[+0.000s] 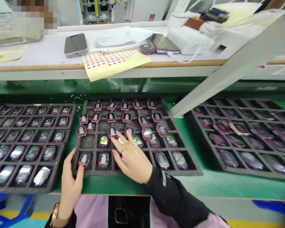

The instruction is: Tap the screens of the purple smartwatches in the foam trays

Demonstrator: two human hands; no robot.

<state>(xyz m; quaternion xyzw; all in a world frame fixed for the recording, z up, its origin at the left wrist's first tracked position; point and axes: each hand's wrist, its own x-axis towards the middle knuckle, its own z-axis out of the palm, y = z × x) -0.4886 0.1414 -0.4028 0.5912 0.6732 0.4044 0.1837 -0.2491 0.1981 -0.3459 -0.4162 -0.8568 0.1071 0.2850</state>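
A dark foam tray (137, 171) with square compartments lies before me, filled with smartwatch bodies in purple frames, many with lit screens. My right hand (133, 158) reaches over its middle, fingers spread, fingertips at a watch body (112, 131) and at a neighbouring watch body (130, 130); the hand covers several compartments. At the tray's lower left corner is my left hand (71, 179), thumb and forefinger apart. Its thumb tip touches or overlaps the lower edge of a corner watch body (85, 158). Several watch bodies at the left edge sit crowded or on the dividers.
Similar trays stand left (59, 158) and right (211, 155) on the green bench (104, 185). A slanted white post (216, 76) rises between the middle and right trays. The shelf behind carries a phone (76, 45), a yellow sticker sheet (97, 72) overhanging its edge, and white wrapping.
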